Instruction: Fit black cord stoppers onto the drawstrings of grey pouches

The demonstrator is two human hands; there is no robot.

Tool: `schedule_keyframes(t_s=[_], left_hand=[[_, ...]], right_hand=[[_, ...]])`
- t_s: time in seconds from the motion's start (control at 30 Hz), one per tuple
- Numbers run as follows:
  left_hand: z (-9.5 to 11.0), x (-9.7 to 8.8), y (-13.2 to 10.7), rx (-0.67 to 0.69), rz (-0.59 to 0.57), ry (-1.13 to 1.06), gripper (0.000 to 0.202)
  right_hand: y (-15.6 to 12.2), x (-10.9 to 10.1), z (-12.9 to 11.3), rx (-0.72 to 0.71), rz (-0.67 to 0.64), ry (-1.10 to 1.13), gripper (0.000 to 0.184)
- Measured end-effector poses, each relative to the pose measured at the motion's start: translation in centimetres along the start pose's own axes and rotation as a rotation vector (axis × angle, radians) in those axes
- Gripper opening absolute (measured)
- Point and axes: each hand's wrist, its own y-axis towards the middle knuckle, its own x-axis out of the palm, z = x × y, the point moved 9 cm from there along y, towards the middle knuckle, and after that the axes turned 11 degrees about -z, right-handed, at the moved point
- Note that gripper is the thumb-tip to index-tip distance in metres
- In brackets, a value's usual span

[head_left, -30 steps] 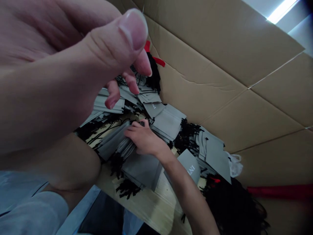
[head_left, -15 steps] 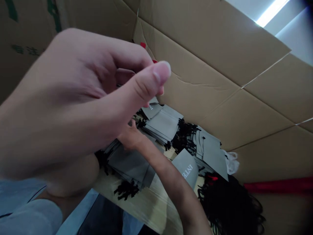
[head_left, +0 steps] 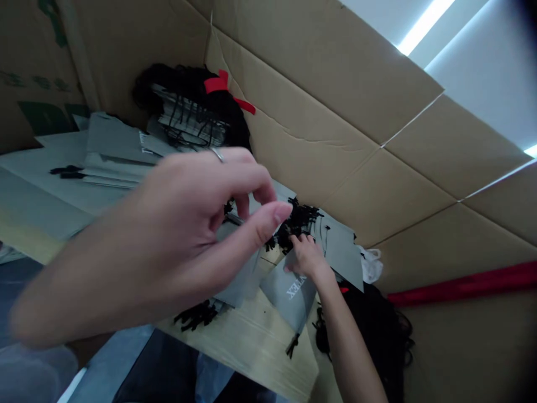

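Large in the foreground is my left hand (head_left: 210, 218), a ring on one finger. Its fingers are curved, with a gap between thumb and forefinger and nothing visible in it. My right hand (head_left: 309, 256) is farther off, its fingers over the upper edge of a flat grey pouch (head_left: 279, 294). White letters, partly covered, read "NTEX" on that pouch, and a black cord end (head_left: 292, 346) hangs from its lower corner. Behind the right hand lies a stack of grey pouches (head_left: 346, 246) with bunched black cords (head_left: 300, 218). Another grey stack (head_left: 241, 285) is partly hidden by my left hand.
Cardboard walls (head_left: 335, 129) enclose the table (head_left: 268, 347). At the back left lie grey sheets (head_left: 117, 140) and a black cord bundle with red ties (head_left: 216, 84). Black cords (head_left: 373, 336), a white plastic bag (head_left: 371, 264) and a red strip (head_left: 461, 282) are at right.
My left hand has moved lower and away from the camera, its thumb and forefinger now apart. My right hand has gone from the left stack to the lettered pouch, which has shifted toward the table's front.
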Motion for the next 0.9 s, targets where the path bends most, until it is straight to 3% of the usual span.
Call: schedule_keyframes(t_s=[0.07, 0.13, 0.23, 0.3, 0.37, 0.47, 0.6, 0.8, 0.9], left_hand=[[1.5, 3.3, 0.8, 0.053, -0.148, 0.045, 0.031], [1.8, 7.9, 0.9, 0.051, -0.374, 0.153, 0.037], [-1.2, 14.4, -0.8, -0.151, -0.710, 0.316, 0.039], [-4.3, 16.4, -2.1, -0.300, -0.737, 0.392, 0.036], [-8.1, 16.7, -2.9, -0.433, -0.656, 0.485, 0.050], [-14.7, 15.8, -4.4, -0.656, -0.519, 0.585, 0.081], [-21.1, 15.9, -6.0, -0.729, -0.515, 0.560, 0.080], [-24.1, 16.3, -6.9, -0.620, -0.504, 0.535, 0.069], [-25.2, 16.2, -7.1, -0.605, -0.480, 0.519, 0.070]], right_hand=[[0.2, 1.8, 0.8, 0.002, -0.016, -0.021, 0.045], [0.6, 2.9, 0.9, -0.008, -0.005, -0.033, 0.045], [1.0, 3.6, 0.9, -0.030, 0.023, -0.036, 0.045], [1.2, 3.7, 0.9, -0.043, 0.039, -0.028, 0.043], [1.4, 3.6, 1.0, -0.059, 0.055, -0.012, 0.040], [1.6, 3.3, 1.0, -0.081, 0.087, 0.026, 0.038], [1.8, 2.2, 1.3, -0.095, 0.150, 0.102, 0.040], [1.1, -0.7, 1.9, -0.218, 0.267, 0.238, 0.033], [-0.1, -3.0, 2.0, -0.304, 0.349, 0.319, 0.010]])
